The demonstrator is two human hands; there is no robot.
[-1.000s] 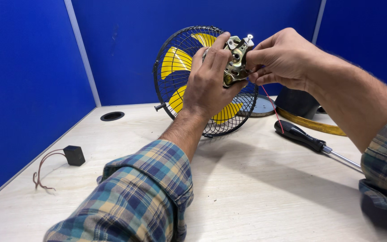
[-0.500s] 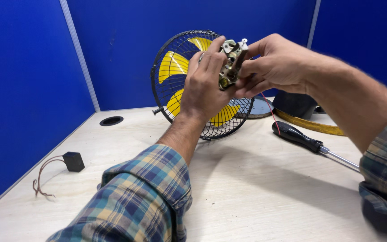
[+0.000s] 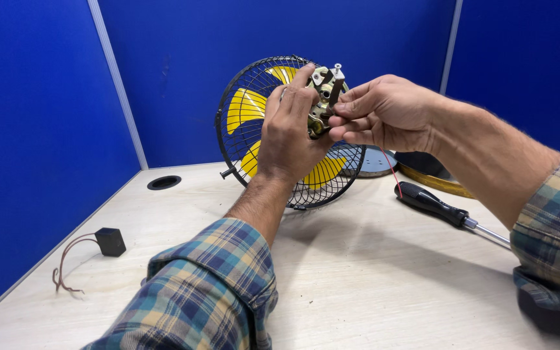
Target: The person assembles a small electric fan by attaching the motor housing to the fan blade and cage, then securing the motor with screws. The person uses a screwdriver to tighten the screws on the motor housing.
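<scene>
Both hands are up in the air over the tabletop (image 3: 384, 272), holding one small metal part (image 3: 323, 97) between them; the part is brass and silver with a little pin sticking up on top. The left hand (image 3: 290, 133) has its grip closed around the left side of the part, with the fingers pointing up; the right hand (image 3: 384, 113) pinches the right side of the part with its fingertips (image 3: 339, 120), so its grip is shut on it too. A thin red wire (image 3: 391, 170) hangs down under the right hand. Just behind the hands stands a fan (image 3: 254, 123) with a black wire cage and yellow blades; it rests on the tabletop. A screwdriver (image 3: 437, 205) with a black handle lies on the tabletop to the right, below the right arm. Far to the left, near the blue wall (image 3: 40, 129), lies a small black box (image 3: 110, 241) with brown wires; a round hole (image 3: 164, 182) is in the tabletop behind it.
</scene>
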